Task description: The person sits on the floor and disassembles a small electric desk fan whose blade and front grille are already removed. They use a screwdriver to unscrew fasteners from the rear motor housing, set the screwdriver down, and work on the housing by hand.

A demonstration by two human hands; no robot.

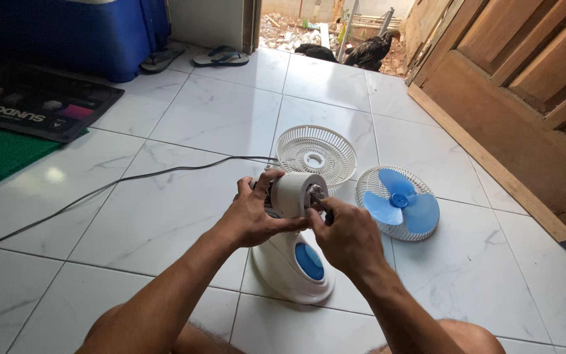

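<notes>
The white fan motor housing [294,195] is gripped by the left hand [255,213]; a dark tool [322,208] is pinched by the right hand [348,237]. A black rectangular printed mat [34,101] is seen upper left.

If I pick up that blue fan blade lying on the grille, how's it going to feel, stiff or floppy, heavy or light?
The blue fan blade looks like thin moulded plastic, so probably light and a bit springy at the tips. It lies loose on the round grille, so it may slide off when nudged. Its smooth glossy surface could be slightly slippery.

Dark printed mat [37,98] far left, white lettering, coloured patches
</notes>
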